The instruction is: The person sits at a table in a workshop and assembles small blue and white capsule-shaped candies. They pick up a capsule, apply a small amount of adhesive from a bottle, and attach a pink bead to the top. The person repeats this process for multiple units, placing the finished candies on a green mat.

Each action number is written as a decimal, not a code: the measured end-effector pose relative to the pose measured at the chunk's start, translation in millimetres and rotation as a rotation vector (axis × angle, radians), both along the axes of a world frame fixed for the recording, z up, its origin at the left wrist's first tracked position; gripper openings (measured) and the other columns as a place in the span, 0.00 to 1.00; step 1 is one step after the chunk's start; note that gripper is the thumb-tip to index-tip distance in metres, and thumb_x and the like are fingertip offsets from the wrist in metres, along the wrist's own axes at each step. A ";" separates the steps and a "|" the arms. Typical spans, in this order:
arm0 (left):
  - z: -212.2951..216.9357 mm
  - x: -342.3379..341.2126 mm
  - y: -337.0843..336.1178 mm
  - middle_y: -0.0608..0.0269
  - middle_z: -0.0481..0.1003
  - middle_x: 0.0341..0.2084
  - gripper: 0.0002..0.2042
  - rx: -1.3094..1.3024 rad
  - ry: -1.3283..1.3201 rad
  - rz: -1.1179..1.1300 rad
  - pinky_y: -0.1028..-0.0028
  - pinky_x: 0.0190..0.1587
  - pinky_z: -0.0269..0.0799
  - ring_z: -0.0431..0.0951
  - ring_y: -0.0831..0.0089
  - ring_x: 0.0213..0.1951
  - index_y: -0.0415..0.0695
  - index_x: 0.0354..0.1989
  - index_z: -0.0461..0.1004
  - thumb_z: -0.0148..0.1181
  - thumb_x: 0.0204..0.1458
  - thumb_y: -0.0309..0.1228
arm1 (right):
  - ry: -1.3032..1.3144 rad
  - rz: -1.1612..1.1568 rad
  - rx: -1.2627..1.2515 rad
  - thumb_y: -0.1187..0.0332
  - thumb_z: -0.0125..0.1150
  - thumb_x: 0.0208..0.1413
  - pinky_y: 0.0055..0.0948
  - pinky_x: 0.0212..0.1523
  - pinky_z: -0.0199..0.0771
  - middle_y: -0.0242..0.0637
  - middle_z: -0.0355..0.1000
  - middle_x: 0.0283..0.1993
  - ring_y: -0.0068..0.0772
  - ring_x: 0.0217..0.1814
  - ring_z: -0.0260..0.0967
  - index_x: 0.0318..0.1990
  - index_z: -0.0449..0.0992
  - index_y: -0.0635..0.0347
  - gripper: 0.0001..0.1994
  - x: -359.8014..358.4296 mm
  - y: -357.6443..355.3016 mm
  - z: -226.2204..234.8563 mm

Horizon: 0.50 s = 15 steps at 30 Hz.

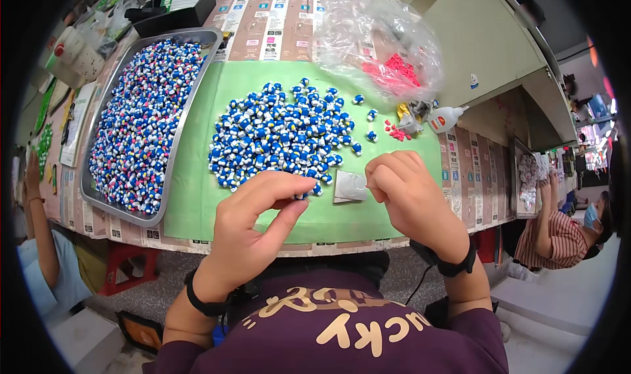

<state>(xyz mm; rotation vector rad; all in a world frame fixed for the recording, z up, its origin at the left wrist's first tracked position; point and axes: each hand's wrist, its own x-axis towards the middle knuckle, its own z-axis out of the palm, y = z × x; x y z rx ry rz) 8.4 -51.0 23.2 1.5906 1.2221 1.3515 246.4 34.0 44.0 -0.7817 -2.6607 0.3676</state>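
Observation:
My left hand (253,219) pinches a small blue-and-white figurine (302,196) between thumb and forefinger, at the near edge of a pile of similar figurines (276,134). My right hand (407,193) is closed, its fingertips pressed together; whatever they hold is hidden or too small to name. Between the hands a small white card (343,195) lies on the green mat (197,210), bearing a round clear patch. Beyond my right hand, several tiny pink pieces (398,134) lie near a white squeeze bottle (444,119) with a red label.
A metal tray (172,152) full of blue, white and pink figurines stands at the left. At the back, a clear plastic bag (374,29) contains pink pieces (401,70). A grey cabinet (486,39) bounds the right. Other people work at both sides.

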 end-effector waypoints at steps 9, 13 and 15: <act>-4.8 -5.9 3.8 0.57 0.79 0.40 0.13 0.031 0.014 -0.025 0.76 0.39 0.78 0.80 0.71 0.40 0.38 0.44 0.79 0.61 0.50 0.14 | -0.117 0.022 0.013 0.81 0.55 0.41 0.37 0.49 0.63 0.36 0.67 0.35 0.40 0.37 0.65 0.28 0.63 0.57 0.09 -4.3 1.5 0.0; -3.6 -4.1 -0.4 0.57 0.79 0.40 0.12 -0.080 -0.086 -0.008 0.75 0.41 0.78 0.80 0.71 0.40 0.38 0.44 0.79 0.61 0.51 0.14 | -0.083 0.025 0.002 0.81 0.54 0.41 0.38 0.50 0.63 0.35 0.66 0.33 0.40 0.36 0.65 0.28 0.63 0.57 0.10 -3.4 2.0 -0.2; -5.1 -3.6 -0.3 0.57 0.79 0.40 0.12 -0.099 -0.138 -0.014 0.75 0.42 0.79 0.80 0.71 0.41 0.37 0.44 0.79 0.61 0.51 0.15 | -0.073 0.032 0.004 0.82 0.54 0.41 0.38 0.51 0.62 0.34 0.62 0.31 0.38 0.36 0.65 0.29 0.64 0.55 0.10 -2.1 0.8 1.1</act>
